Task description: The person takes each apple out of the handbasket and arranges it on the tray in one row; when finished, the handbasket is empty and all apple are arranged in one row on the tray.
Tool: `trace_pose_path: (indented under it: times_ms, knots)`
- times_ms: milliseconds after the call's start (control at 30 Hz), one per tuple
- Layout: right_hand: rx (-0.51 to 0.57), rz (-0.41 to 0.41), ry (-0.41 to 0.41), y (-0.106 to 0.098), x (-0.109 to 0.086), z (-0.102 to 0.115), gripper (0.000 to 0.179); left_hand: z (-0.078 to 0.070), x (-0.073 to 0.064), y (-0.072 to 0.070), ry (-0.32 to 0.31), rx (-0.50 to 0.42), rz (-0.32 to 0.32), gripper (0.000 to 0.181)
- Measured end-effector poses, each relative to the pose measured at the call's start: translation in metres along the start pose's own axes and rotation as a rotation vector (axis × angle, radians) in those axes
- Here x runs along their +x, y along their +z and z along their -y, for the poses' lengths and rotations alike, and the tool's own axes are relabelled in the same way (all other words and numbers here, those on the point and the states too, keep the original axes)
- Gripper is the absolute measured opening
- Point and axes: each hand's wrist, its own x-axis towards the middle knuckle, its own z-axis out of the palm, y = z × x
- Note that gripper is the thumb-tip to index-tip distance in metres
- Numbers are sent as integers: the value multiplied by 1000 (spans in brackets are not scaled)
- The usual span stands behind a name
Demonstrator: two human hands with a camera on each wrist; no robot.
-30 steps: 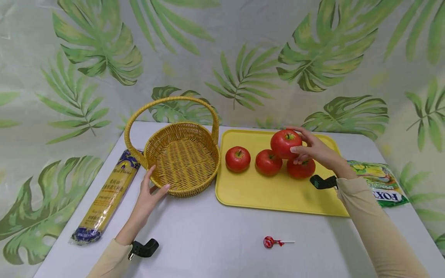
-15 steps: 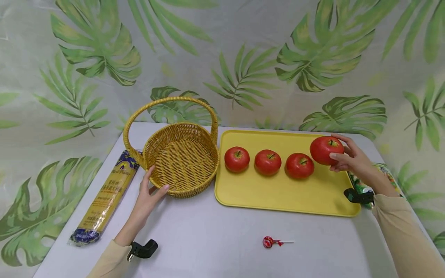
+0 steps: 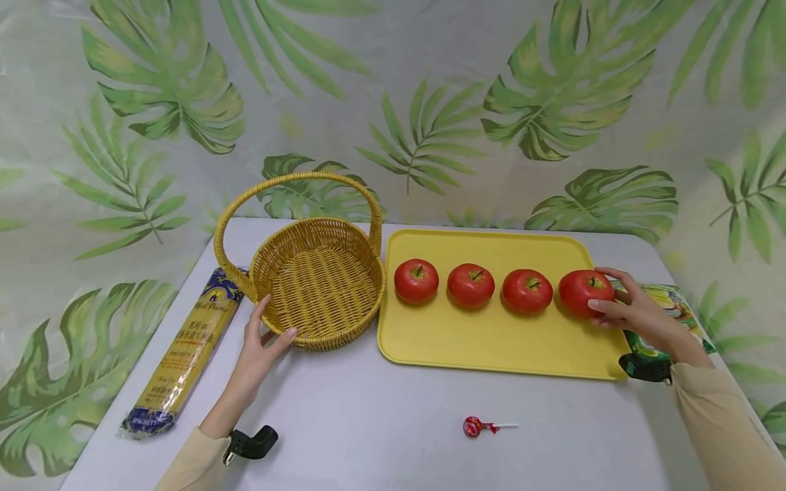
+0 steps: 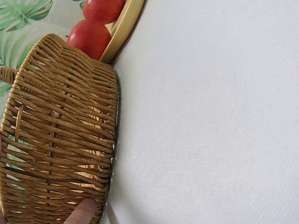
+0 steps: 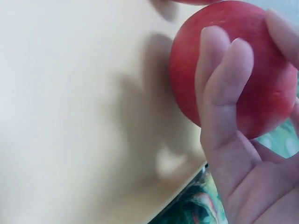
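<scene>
My right hand (image 3: 638, 317) holds a red apple (image 3: 583, 290) at the right end of the yellow tray (image 3: 479, 348). In the right wrist view its fingers (image 5: 224, 84) lie across the apple's side, close over the tray and its shadow. Three more red apples, among them the leftmost apple (image 3: 416, 281), stand in a row along the tray. My left hand (image 3: 258, 354) grips the near left rim of a wicker basket (image 3: 362, 327) with a tall handle. In the left wrist view one fingertip (image 4: 81, 212) touches the basket's woven outer wall.
A spaghetti packet (image 3: 184, 361) lies left of the basket. A green printed bag (image 3: 675, 307) lies by the tray's right edge, partly behind the right hand. A red lollipop (image 3: 473, 427) lies on the white table (image 3: 368, 423) in front. Leaf-printed cloth (image 3: 430, 102) hangs behind.
My right hand has carried the apple from above the other apples to the right, then lowered it to the row's right end. The left hand has stayed on the basket.
</scene>
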Motion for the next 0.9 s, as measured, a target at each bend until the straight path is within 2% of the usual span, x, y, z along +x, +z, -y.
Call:
trace_pose_path:
  times_ms: [267, 633, 833, 900]
  knots:
    - [57, 38, 21, 3, -1, -1, 59, -1, 0, -1, -3, -1, 4, 81]
    - [8, 60, 68, 8, -3, 12, 69, -4, 2, -2, -20, 24, 10, 82]
    - [21, 79, 20, 7, -5, 11, 70, -18, -4, -9, -25, 85, 33, 83]
    - [-20, 75, -1, 7, -7, 14, 72, -27, -8, -14, -25, 121, 53, 83]
